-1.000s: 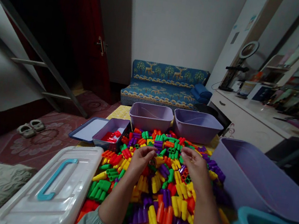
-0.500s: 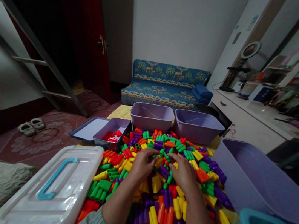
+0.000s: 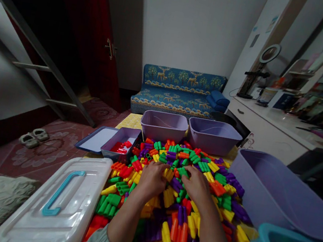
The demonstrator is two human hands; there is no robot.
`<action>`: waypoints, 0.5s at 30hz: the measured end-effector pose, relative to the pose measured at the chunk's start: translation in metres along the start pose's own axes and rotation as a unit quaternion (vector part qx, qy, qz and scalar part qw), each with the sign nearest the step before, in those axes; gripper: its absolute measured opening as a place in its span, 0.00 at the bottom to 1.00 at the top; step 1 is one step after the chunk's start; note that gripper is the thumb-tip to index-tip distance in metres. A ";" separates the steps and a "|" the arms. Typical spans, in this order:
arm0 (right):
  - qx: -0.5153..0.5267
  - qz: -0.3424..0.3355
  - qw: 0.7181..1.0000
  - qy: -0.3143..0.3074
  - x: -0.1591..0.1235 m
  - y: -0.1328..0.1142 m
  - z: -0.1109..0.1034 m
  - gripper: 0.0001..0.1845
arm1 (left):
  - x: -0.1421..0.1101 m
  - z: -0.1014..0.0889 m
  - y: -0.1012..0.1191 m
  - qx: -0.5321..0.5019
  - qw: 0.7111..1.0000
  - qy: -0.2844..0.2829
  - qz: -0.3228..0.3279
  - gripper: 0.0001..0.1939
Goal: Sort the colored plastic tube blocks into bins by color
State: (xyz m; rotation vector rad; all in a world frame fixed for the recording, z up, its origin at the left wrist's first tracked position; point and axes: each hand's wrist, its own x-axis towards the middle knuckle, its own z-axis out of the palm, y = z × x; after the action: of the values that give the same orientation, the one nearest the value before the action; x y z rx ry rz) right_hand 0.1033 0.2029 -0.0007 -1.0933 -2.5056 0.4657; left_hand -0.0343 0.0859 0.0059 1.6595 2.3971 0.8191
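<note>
touching a green block (image 3: pixel 182 171), the right hand (image 3: pixel 198 185) has bent fingers (image 3: pixel 192 171) like the left hand (image 3: pixel 153 178), both grips unclear.

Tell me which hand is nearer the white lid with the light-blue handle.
Left. The left hand is over the plastic toy pieces, right of the white lid; the right hand is farther right, past the left hand.

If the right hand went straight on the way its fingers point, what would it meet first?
Probably the green plastic block at the fingertips of the right hand; depth is hard to judge, so whether they touch is unclear.
</note>
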 end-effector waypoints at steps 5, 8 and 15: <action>0.008 0.011 1.000 0.004 0.001 0.001 -0.002 0.13 | -0.002 -0.003 -0.001 0.045 0.999 -0.026 0.014 0.37; 0.017 0.014 1.000 0.001 0.001 0.000 -0.003 0.13 | 0.001 -0.001 -0.004 0.035 0.999 -0.022 0.028 0.32; 0.026 -0.010 1.000 -0.011 -0.002 -0.004 -0.002 0.12 | 0.003 0.005 -0.009 0.015 0.998 -0.017 0.063 0.29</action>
State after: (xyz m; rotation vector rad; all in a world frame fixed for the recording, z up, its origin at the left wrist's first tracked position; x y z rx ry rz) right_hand 0.1032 0.1995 0.0023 -1.0486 -2.5056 0.5369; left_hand -0.0411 0.0882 -0.0024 1.8359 2.3137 0.7707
